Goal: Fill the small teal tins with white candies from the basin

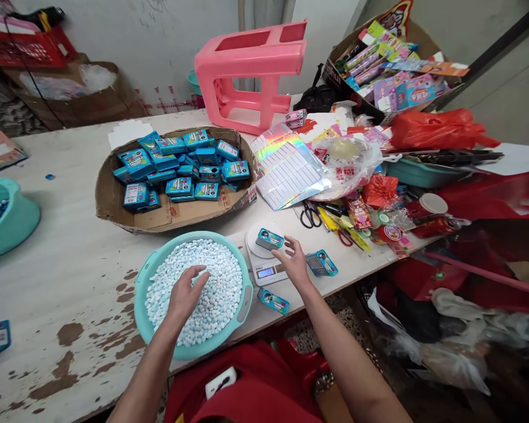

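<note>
Crosswise on a kitchen scale, a small blue box lies just left of the right hand, the nearer one, its thumb and fingers parted at the box's end; contact cannot be told. The left hand, thumb spread from fingers, is over white pellets in a basin.

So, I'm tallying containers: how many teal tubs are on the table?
3 visible: the tub of white pieces below the left hand, the tub at the left edge, and the partly covered tub toward the right. Others may be hidden.
</note>
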The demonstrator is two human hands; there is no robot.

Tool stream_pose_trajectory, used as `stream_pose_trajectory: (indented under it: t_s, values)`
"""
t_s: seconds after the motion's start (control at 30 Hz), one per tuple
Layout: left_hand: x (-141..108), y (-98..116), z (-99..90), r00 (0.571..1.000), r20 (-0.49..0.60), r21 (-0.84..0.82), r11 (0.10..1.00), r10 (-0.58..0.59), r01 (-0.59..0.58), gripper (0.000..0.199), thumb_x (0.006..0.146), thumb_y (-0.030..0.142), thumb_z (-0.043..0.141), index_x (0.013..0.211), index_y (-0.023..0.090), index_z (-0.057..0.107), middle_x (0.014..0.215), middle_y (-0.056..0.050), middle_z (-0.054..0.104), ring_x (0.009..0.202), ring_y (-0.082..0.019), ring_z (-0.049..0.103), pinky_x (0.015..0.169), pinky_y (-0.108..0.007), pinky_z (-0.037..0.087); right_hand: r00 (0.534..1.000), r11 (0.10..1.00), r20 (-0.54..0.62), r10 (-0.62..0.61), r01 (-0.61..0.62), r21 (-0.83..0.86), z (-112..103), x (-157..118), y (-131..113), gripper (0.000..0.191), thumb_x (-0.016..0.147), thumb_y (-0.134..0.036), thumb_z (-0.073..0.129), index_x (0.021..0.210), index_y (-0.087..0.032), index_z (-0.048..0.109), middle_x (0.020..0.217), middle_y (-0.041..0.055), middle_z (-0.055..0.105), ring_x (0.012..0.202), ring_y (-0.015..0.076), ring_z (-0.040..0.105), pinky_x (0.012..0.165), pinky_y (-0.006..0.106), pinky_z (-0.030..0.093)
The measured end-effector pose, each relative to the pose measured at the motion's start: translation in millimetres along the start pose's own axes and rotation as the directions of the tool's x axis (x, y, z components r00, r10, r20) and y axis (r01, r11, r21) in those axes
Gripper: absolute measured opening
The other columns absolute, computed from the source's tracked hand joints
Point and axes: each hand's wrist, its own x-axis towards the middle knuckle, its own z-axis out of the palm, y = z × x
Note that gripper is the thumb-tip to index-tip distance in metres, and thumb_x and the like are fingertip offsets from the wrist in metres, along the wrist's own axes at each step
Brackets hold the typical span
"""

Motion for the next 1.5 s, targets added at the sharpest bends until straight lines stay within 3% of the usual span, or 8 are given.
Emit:
stream_pose_trajectory:
  t_s: [0.23, 0.4, 0.83, 1.03, 1.17, 1.27, 1.4, 1.5]
  values:
    - [-7.1, 24.0, 1.7, 0.999, 0.034, -0.037, 0.999, -0.018, 0.019, 0.044, 0.078, 0.054, 0.049, 0.102, 0.019, 0.062, 0.111, -0.010, 0.064, 0.098, -0.026, 0.060, 0.081, -0.035, 0.048, 0.993, 0.995, -0.060, 0.097, -0.095, 0.027, -66.9, -49.7, 1.9, 0.042, 0.073, -0.046, 0.066, 0.105, -0.020, 0.058, 0.109, 0.0098, 0.062, 0.096, 0.0220, 0.059, 0.083, 0.039, 0.049]
    - [-12.1, 37.1, 5.3, 0.999, 0.045, -0.033, 0.999, 0.028, -0.027, 0.043, 0.078, 0.055, 0.049, 0.101, 0.021, 0.062, 0.112, -0.007, 0.064, 0.095, -0.024, 0.061, 0.080, -0.032, 0.047, 0.985, 0.986, -0.059, 0.164, -0.162, 0.034, -96.2, -80.6, 12.3, 0.041, 0.072, -0.047, 0.067, 0.100, -0.018, 0.060, 0.098, 0.0096, 0.066, 0.088, 0.0226, 0.062, 0.080, 0.039, 0.050]
    - [11.1, 62.8, 32.2, 0.980, 0.131, 0.059, 0.986, 0.149, -0.158, 0.038, 0.080, 0.049, 0.048, 0.101, 0.021, 0.063, 0.103, -0.005, 0.066, 0.085, -0.021, 0.062, 0.075, -0.031, 0.046, 0.918, 0.927, -0.129, 0.374, -0.366, 0.088, -123.9, -160.9, 65.6, 0.039, 0.065, -0.046, 0.071, 0.091, -0.017, 0.064, 0.093, 0.0104, 0.070, 0.085, 0.0243, 0.066, 0.081, 0.040, 0.052]
    - [33.7, 71.5, 45.4, 0.937, 0.136, 0.184, 0.921, 0.322, -0.344, 0.030, 0.083, 0.039, 0.044, 0.100, 0.022, 0.063, 0.102, -0.005, 0.066, 0.086, -0.020, 0.062, 0.078, -0.031, 0.044, 0.918, 0.932, -0.164, 0.362, -0.355, 0.073, -115.3, -177.3, 61.6, 0.036, 0.065, -0.047, 0.070, 0.087, -0.019, 0.064, 0.090, 0.0096, 0.070, 0.084, 0.0265, 0.066, 0.081, 0.044, 0.053]
    - [34.1, 50.8, 37.1, 0.956, 0.127, 0.385, 0.875, 0.265, -0.294, 0.030, 0.083, 0.036, 0.043, 0.103, 0.023, 0.061, 0.106, -0.007, 0.064, 0.092, -0.024, 0.060, 0.077, -0.032, 0.043, 0.948, 0.961, -0.160, 0.276, -0.272, 0.043, -96.4, -160.4, 33.9, 0.029, 0.070, -0.045, 0.068, 0.091, -0.026, 0.063, 0.095, 0.0090, 0.069, 0.087, 0.0273, 0.066, 0.082, 0.044, 0.053]
    - [22.7, 25.3, 27.2, 0.960, 0.224, 0.500, 0.826, 0.167, -0.260, 0.029, 0.081, 0.034, 0.046, 0.103, 0.023, 0.061, 0.106, -0.009, 0.064, 0.100, -0.028, 0.056, 0.077, -0.033, 0.043, 0.984, 0.989, -0.106, 0.146, -0.146, 0.010, -63.4, -112.7, 5.7, 0.042, 0.069, -0.041, 0.070, 0.106, -0.023, 0.060, 0.111, 0.0086, 0.064, 0.101, 0.0265, 0.061, 0.089, 0.045, 0.049]
    - [13.1, 2.2, 7.5, 0.962, 0.202, 0.430, 0.866, 0.183, -0.255, 0.030, 0.082, 0.036, 0.045, 0.105, 0.023, 0.060, 0.109, -0.009, 0.062, 0.098, -0.026, 0.057, 0.078, -0.034, 0.043, 0.993, 0.988, -0.055, -0.103, 0.095, -0.119, -9.2, -29.3, -26.6, 0.067, 0.064, -0.038, 0.073, 0.124, -0.020, 0.049, 0.126, 0.0122, 0.054, 0.112, 0.0269, 0.052, 0.086, 0.042, 0.048]
    - [11.6, -5.0, -11.9, 0.979, 0.096, 0.243, 0.950, 0.180, -0.199, 0.033, 0.080, 0.043, 0.048, 0.101, 0.022, 0.061, 0.110, -0.009, 0.062, 0.090, -0.025, 0.060, 0.079, -0.036, 0.044, 0.989, 0.979, -0.005, -0.151, 0.149, -0.137, 15.4, 4.3, -49.1, 0.047, 0.063, -0.040, 0.072, 0.103, -0.018, 0.060, 0.103, 0.0085, 0.064, 0.097, 0.0264, 0.059, 0.084, 0.043, 0.047]
